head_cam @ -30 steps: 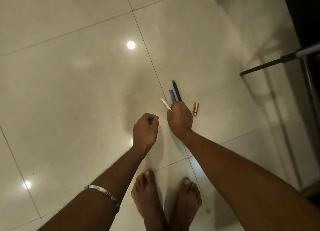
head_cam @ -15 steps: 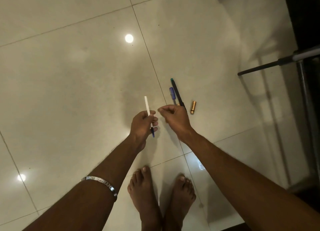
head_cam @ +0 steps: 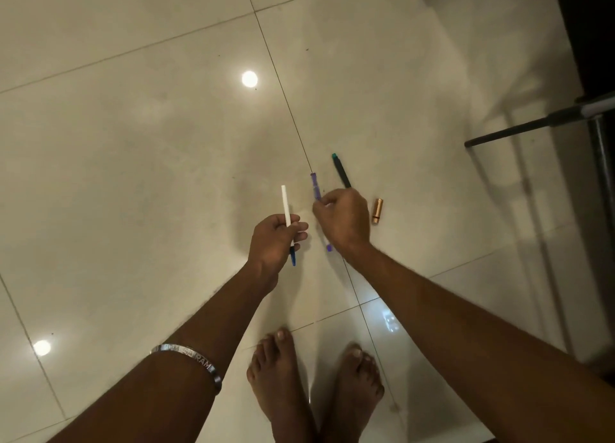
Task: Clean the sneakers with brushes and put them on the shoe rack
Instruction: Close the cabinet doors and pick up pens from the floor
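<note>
One head-worn camera looks steeply down from standing height at the tiled floor (head_cam: 133, 176).

The only lettering in view is engraved on the silver bangle (head_cam: 186, 359) worn on the left forearm. Along the band facing the camera the letters "RAM" can be read clearly, with what looks like "S" and one or two blurred characters before them, so the word may be "SRIRAM", though that cannot be told for sure. Further engraving toward the band's other end is too faint to read.
</note>
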